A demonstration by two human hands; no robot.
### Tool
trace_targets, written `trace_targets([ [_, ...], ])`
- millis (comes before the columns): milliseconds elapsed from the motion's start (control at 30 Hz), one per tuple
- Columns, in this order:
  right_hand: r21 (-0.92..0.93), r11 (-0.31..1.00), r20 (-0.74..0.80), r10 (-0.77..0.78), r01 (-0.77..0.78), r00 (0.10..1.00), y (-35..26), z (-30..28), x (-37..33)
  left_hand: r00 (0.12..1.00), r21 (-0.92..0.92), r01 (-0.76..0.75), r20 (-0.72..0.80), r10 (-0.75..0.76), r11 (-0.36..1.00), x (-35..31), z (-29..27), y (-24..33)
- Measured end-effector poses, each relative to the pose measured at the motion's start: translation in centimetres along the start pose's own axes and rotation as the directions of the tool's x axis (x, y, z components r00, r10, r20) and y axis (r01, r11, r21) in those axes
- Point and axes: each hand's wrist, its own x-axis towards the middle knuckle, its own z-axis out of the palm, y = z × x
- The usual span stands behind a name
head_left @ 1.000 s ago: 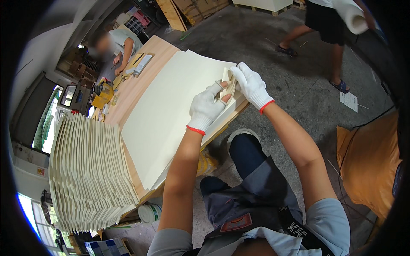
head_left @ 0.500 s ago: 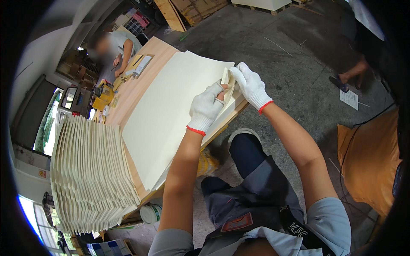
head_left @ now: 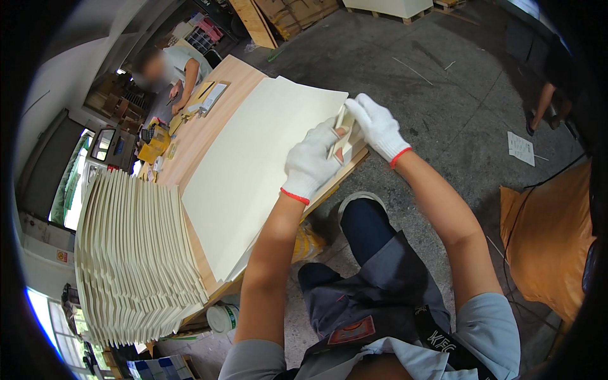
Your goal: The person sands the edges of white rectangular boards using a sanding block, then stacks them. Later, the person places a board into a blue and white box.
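Note:
Large cream paper sheets (head_left: pixel 253 164) lie in a flat stack on a wooden table (head_left: pixel 231 79). My left hand (head_left: pixel 311 159), in a white knit glove with bare fingertips at the thumb side, grips the curled near-right edge of the sheets. At the far-right corner my right hand (head_left: pixel 379 128), gloved in white with a red cuff, is closed over the same edge, its fingertips partly hidden by the paper. Between the two hands the edge bends upward. How many sheets are held cannot be made out.
A tall fanned pile of cream sheets (head_left: pixel 133 253) stands at the table's left. Across the table a person (head_left: pixel 187 73) sits near a clipboard (head_left: pixel 214 98) and a yellow box (head_left: pixel 153 145). An orange bag (head_left: pixel 548 234) is at right; a white bucket (head_left: pixel 221 316) sits below the table.
Both hands have shifted slightly right and toward me along the edge, and the lifted fold between them looks smaller. At far right, another person's legs have moved farther right.

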Motion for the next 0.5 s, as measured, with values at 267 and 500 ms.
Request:
trace_targets([
  [267, -0.475, 0.875, 0.245, 0.032, 0.092, 0.969, 1.9, -1.9, -0.4, 0.998, 0.133, 0.064, -0.028, -0.061, 0.989, -0.7, -0.4, 1.0],
  [500, -0.553, 0.784, 0.329, -0.104, 0.281, 0.938, 0.8, -2.6, 0.4, 0.967, 0.212, 0.235, 0.046, -0.25, 0.949, 1.9, 0.3, -0.5],
])
